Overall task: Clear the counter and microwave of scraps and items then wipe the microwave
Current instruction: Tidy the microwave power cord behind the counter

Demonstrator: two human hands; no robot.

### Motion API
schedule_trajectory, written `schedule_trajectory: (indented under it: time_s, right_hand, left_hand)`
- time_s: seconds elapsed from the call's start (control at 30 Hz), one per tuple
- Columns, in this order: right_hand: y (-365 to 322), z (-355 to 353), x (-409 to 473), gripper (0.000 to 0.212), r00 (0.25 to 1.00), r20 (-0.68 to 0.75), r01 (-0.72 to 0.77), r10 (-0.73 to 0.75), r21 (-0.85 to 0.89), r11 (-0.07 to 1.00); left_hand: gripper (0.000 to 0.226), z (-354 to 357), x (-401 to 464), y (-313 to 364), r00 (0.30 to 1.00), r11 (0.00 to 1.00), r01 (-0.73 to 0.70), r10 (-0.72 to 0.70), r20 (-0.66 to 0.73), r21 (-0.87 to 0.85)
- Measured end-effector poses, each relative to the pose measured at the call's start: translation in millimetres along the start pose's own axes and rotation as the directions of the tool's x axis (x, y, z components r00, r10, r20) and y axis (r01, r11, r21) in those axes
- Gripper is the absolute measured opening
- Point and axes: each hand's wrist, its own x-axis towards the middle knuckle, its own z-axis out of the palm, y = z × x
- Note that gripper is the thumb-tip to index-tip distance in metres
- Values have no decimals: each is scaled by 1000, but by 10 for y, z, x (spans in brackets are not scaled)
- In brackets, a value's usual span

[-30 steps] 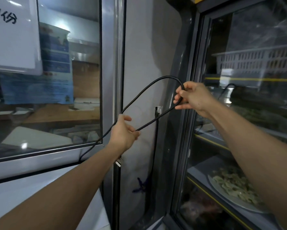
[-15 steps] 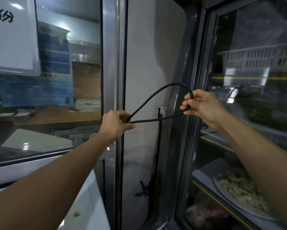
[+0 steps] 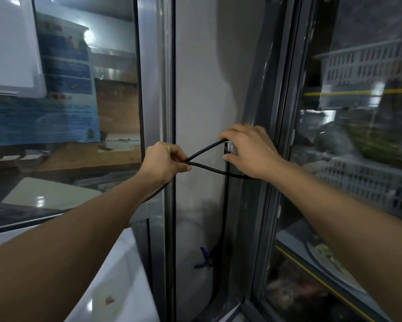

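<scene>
black cable [image 3: 207, 168], looped (two strands crossing), held taut

Left hand [image 3: 165, 162] pinches thin black rubber cable [image 3: 207, 168] where its two strands cross. Loop runs rightward to right hand [image 3: 248, 154], which holds its far end against small white wall clip [image 3: 230, 147] on grey wall panel [image 3: 200, 89]. Second black cable [image 3: 224, 210] drops from clip down wall. Glass-fronted display fridge [image 3: 334, 205] at right, pale slatted plastic basket [image 3: 367, 63] inside. Glass window [image 3: 79, 112] at left, blue poster [image 3: 44, 117] behind it.
</scene>
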Motion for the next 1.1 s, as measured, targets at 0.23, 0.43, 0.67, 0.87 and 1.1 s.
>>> schedule_trajectory:
  time_s: [0.23, 0.43, 0.67, 0.87, 1.1]
  right_hand:
    - [-53, 325, 108, 14, 988, -19, -137, 153, 355, 925]
    - [75, 593, 50, 15, 963, -4, -230, 271, 519, 823]
    - [-151, 1124, -11, 25, 970, -8, -230, 243, 295, 927]
    - [-709, 1419, 146, 18, 997, 45, -68, 56, 347, 935]
    - [-564, 1662, 77, 16, 963, 197, -266, 185, 583, 767]
  left_hand:
    - [12, 25, 66, -227, 993, 998, 47, -51, 103, 40]
    - [5, 22, -25, -676, 955, 978, 205, -209, 212, 38]
    - [7, -2, 18, -868, 932, 962, 272, -271, 241, 33]
    - [5, 45, 97, -943, 944, 973, 199, -223, 243, 120]
    - [7, 3, 93, -1233, 917, 958, 228, -272, 291, 176]
